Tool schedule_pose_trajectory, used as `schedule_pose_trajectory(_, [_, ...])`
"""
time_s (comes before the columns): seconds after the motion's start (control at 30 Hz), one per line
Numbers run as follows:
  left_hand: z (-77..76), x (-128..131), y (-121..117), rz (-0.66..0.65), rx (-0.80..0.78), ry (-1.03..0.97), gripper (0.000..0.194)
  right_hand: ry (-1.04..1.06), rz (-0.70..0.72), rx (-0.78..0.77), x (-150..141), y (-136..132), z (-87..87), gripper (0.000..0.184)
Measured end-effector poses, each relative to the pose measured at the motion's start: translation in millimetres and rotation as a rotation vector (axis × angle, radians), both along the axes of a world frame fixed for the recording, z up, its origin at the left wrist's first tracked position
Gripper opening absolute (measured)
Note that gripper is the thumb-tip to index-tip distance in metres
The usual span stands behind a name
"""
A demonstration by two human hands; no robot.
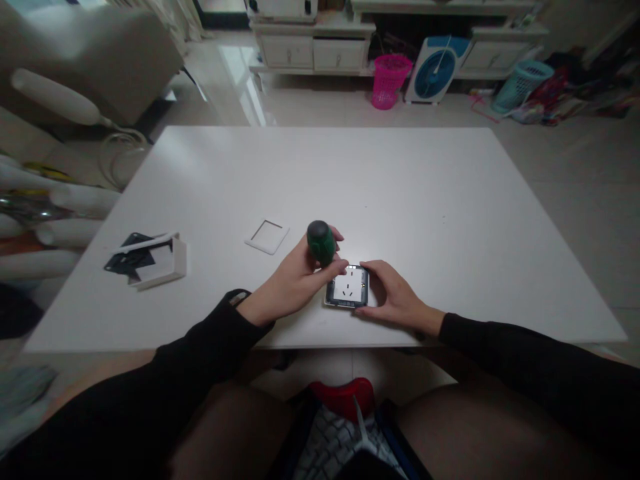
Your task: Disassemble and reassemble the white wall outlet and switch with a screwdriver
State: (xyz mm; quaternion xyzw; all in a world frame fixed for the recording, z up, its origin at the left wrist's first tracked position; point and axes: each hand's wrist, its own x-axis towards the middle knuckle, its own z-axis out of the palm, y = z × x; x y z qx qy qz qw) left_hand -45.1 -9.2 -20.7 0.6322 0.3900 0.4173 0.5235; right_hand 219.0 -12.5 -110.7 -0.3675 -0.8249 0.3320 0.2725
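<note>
My left hand (295,280) is wrapped round a screwdriver with a stubby green handle (321,243), held upright with its tip down at the left edge of a wall socket (349,287). The socket lies flat on the white table (400,200) near its front edge, white face up inside a dark frame. My right hand (393,293) grips the socket's right side, fingers curled over its edge. The screwdriver's shaft is hidden behind my fingers.
A white square cover frame (267,236) lies left of the hands. Further left sit an open white box (163,261) and black pieces (131,257). Behind the table stand a pink basket (390,79), a fan (440,70) and a teal basket (523,83).
</note>
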Motion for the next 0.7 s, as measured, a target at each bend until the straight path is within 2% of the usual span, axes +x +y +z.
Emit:
schedule_pose_trajectory(0.1, [2.5,1.5,-0.5,-0.051,-0.012,-0.001,0.034,0.005,0.001,0.004,0.1,0.2,0.0,0.087])
schedule_pose_trajectory(0.27, [11.5,-1.7,1.3,-0.084,-0.009,-0.002,0.048,0.007,0.009,-0.002,-0.8,0.6,2.5,0.086])
schedule_pose_trajectory(0.4, [11.3,-5.5,1.4,-0.141,0.076,0.045,0.029,-0.001,0.006,-0.013,-0.7,0.4,2.5,0.087])
schedule_pose_trajectory(0.6, [3.2,-4.7,1.0,-0.05,0.057,0.041,0.035,0.005,0.002,0.017,-0.2,0.3,0.3,0.089])
schedule_pose_trajectory(0.7, [4.1,-3.3,2.8,-0.013,0.111,0.096,0.032,-0.003,0.004,0.016,-0.3,0.5,1.0,0.088])
